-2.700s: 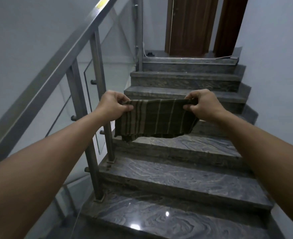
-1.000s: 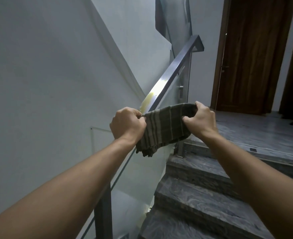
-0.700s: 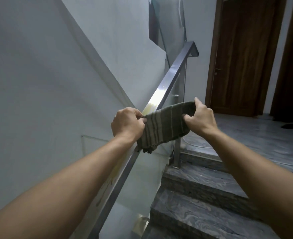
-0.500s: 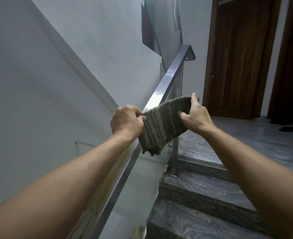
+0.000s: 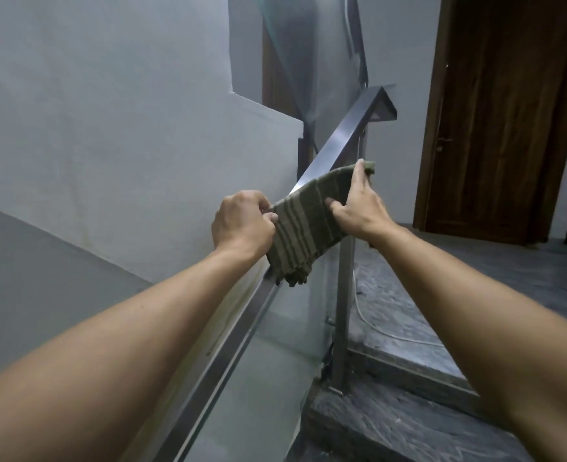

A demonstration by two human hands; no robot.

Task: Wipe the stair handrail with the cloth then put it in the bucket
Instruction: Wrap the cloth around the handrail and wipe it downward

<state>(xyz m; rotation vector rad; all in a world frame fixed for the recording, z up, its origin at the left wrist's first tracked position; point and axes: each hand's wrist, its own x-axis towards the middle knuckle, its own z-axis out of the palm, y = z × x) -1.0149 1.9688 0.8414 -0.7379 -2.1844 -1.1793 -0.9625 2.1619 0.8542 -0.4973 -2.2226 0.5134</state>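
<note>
A green cloth with pale stripes (image 5: 304, 225) is draped over the sloping steel handrail (image 5: 345, 138), which climbs from the bottom left to a bent end near the landing. My left hand (image 5: 242, 223) grips the cloth's near end on the left of the rail. My right hand (image 5: 359, 203) pinches its far end on the right of the rail, fingers over the top edge. The cloth's lower corner hangs below the rail. No bucket shows in view.
A steel post (image 5: 344, 311) and a glass panel (image 5: 268, 378) stand under the rail. Grey marble steps (image 5: 385, 425) rise to a landing (image 5: 515, 271) with a dark wooden door (image 5: 505, 111). A white cable (image 5: 375, 325) lies on the top step. A white wall fills the left.
Both hands have carried the cloth from in front of the steps onto the handrail and slid it up the rail. The view has moved closer to the landing.
</note>
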